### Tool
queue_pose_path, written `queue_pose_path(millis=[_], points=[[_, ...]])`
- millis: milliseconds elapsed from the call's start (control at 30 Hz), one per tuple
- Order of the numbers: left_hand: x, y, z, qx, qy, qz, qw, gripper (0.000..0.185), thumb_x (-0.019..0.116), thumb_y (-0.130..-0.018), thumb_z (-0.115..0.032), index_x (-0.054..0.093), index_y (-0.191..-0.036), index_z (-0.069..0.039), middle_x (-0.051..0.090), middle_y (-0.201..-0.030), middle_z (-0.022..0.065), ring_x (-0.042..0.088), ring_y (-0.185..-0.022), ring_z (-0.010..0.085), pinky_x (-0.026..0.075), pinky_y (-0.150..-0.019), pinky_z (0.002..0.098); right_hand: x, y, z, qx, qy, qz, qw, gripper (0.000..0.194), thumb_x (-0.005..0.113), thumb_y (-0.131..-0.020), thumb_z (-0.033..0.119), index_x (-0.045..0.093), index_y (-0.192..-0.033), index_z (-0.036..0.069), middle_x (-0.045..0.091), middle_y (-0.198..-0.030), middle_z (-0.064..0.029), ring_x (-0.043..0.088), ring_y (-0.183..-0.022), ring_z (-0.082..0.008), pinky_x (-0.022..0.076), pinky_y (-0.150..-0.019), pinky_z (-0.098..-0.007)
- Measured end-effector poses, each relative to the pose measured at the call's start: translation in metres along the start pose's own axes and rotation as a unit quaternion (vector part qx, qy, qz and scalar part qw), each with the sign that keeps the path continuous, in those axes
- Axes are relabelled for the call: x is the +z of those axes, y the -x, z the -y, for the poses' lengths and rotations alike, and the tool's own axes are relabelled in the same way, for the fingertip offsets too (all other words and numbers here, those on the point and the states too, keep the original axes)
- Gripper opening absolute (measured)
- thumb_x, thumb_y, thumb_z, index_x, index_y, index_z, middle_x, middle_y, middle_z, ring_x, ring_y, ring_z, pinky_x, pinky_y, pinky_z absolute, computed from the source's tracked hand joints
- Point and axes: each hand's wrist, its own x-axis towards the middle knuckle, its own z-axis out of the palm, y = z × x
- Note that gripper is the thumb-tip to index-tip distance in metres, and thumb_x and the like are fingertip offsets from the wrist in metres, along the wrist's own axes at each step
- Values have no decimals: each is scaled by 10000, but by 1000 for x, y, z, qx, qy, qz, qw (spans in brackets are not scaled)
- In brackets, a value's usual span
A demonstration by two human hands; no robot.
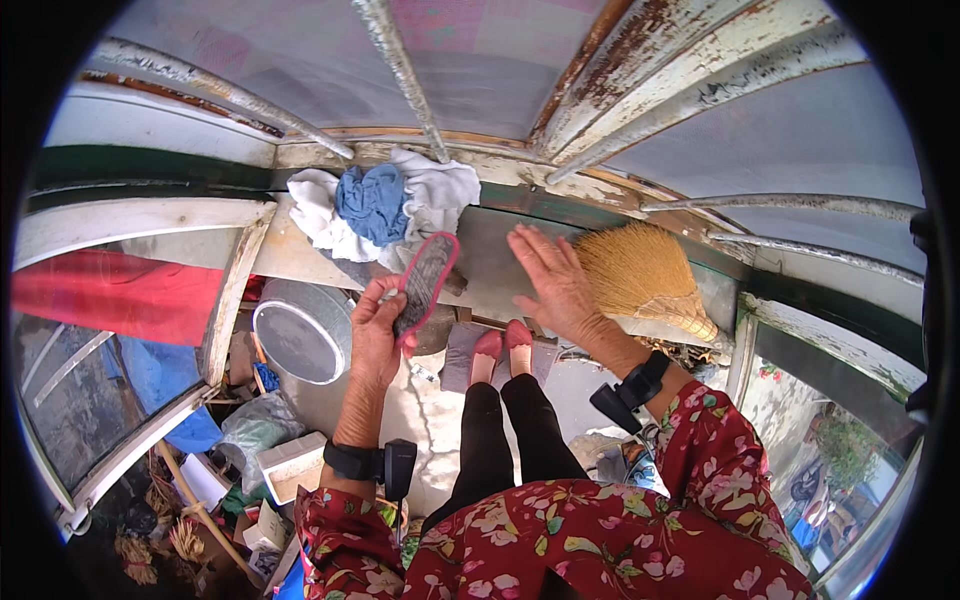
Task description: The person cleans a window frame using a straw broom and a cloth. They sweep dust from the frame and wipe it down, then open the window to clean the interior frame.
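My left hand (379,322) grips a grey shoe insole (424,281) with a pink edge, held upright in front of the sill. My right hand (555,289) is raised over the grey window sill (491,255), fingers slightly spread, nothing in it. Just to its right a straw broom head (637,266) lies on the sill. Behind the insole, white cloths (442,187) and a crumpled blue cloth (371,204) are heaped at the wall. A dark object behind the insole is partly hidden.
Metal bars (405,75) cross the window above. An open window frame (240,300) stands at left, near a round metal tub (300,334). A white foam box (289,465), plastic bags and a wooden stick (206,517) lie lower left. Another framed pane (825,420) is at right.
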Motion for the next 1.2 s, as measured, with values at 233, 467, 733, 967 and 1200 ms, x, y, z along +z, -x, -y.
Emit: queue_pose_path(millis=[233,467,733,967,1200], points=[[31,15,17,-161,-47,127,978,168,523,-905,-63,581,-1055,-13,637,-797,78,535,-447,90,411,-342,208,15,30,46,42,-133,-9,990,342,667,-749,208,589,-1064,99,640,-957,-95,632,-898,-286,504,-743,-406],[48,-11,7,-100,-106,102,984,348,579,-915,-169,482,-1216,-25,631,-919,104,634,-637,168,554,-533,283,35,56,20,182,-284,-23,941,240,540,-910,304,584,-949,71,646,-740,-90,632,-598,-263,499,-522,-369],[7,-62,12,284,-434,-73,852,522,646,-852,-275,454,-1275,-38,524,-1205,210,625,-931,285,533,-692,343,15,21,-21,412,-637,-139,637,386,567,-898,378,573,-1065,30,637,-737,-78,645,-561,-180,513,-436,-257],[6,-89,14,191,-693,-81,690,962,779,-655,-471,322,-1397,-64,246,-1412,336,361,-1272,447,372,-1013,423,-11,25,-34,413,-430,112,795,380,616,-855,338,603,-938,-33,635,-718,-125,645,-557,-196,520,-430,-312],[-3,-102,-30,77,-737,60,668,1102,799,-587,-402,215,-1439,-19,222,-1408,369,374,-1270,448,372,-1022,401,25,-15,-22,261,-251,-64,930,229,585,-819,197,612,-949,10,646,-789,-212,637,-744,-382,509,-673,-451]])
